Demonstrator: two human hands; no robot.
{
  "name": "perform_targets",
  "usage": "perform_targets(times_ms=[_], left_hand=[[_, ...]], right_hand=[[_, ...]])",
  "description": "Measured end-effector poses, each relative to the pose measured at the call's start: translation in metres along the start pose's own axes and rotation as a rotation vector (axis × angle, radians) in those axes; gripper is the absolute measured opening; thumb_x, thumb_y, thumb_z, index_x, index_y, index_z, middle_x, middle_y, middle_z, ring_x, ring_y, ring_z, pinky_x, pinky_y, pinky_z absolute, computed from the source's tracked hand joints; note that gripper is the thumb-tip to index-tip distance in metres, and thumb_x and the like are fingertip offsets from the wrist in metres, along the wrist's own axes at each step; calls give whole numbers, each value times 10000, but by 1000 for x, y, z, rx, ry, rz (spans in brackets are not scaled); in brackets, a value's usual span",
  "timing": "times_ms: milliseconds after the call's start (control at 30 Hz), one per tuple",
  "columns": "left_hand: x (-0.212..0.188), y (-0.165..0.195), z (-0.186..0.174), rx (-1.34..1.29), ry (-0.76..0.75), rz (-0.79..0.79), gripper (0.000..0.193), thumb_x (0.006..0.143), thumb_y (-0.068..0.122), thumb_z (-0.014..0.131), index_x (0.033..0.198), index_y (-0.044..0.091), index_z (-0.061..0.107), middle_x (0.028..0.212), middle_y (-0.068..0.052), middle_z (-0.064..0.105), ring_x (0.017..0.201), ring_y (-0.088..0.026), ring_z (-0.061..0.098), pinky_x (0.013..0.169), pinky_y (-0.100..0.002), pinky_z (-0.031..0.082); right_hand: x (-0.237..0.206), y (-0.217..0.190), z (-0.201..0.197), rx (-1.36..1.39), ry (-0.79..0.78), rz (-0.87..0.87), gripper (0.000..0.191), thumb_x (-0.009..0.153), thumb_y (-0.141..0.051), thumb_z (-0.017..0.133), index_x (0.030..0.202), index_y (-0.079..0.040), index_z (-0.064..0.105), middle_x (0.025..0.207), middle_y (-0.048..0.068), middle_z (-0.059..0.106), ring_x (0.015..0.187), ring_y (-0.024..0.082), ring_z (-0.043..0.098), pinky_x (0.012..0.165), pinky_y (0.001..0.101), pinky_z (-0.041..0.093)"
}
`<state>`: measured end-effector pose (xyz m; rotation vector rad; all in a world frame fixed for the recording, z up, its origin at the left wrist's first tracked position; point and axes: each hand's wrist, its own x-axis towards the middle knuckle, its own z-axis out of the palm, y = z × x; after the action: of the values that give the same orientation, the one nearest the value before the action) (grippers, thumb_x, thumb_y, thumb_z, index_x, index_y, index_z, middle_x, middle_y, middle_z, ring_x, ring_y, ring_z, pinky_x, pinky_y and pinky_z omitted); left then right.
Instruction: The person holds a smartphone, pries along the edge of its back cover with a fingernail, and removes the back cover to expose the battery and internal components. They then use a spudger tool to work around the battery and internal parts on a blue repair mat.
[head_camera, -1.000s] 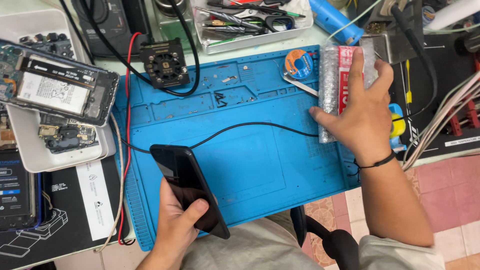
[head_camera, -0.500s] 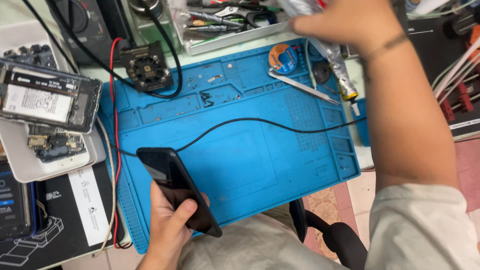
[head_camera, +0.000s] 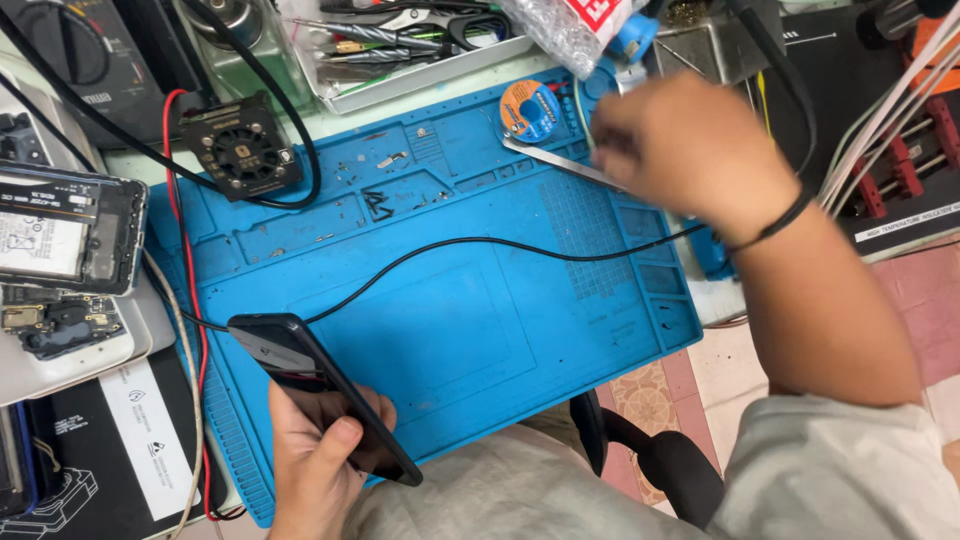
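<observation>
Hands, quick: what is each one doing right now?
Left hand: closed around a black phone, held over the blue mat.
Right hand: blurred, over the metal tweezers; grip cannot be told.

Person is wearing a thin black band (head_camera: 775, 228) around the right wrist; a light grey short sleeve (head_camera: 840, 470) is covering the right upper arm; left hand (head_camera: 315, 455) is showing bare, no rings.

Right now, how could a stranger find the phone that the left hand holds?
Start at the blue work mat. At its near-left corner, the left hand grips a black phone. Unlike the opened phone lying farther left, it is closed, glossy and lifted.
</observation>
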<state>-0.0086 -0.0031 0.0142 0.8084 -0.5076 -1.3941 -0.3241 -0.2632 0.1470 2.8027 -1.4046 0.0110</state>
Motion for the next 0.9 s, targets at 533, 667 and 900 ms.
perform_targets(times_ms=[533, 667, 900], left_hand=[[-9, -1, -15, 125, 126, -47, 898, 793, 156, 772, 1525, 56, 260, 869, -182, 707, 719, -260, 698, 602, -403, 569], [6, -10, -28, 40, 121, -61, 855, 753, -1, 714, 1491, 42, 285, 996, -214, 680, 760, -312, 735, 619, -474, 599], [2, -33, -53, 10, 110, -75, 848, 748, -30, 703, 1498, 43, 314, 1029, -248, 690, 775, -326, 742, 625, -478, 595]], right_hand=[[74, -68, -19, 290, 321, -297, 148, 913, -175, 741, 1043, -105, 741, 977, 122, 701, 914, 364, 676, 768, 456, 538], [93, -81, -49, 445, 405, -285, 155, 922, -162, 737, 1053, -78, 731, 967, 101, 721, 857, 303, 706, 752, 416, 548], [121, -35, -86, 311, 796, -79, 109, 982, -56, 750, 1085, -27, 728, 964, 161, 679, 812, 289, 683, 738, 419, 530]])
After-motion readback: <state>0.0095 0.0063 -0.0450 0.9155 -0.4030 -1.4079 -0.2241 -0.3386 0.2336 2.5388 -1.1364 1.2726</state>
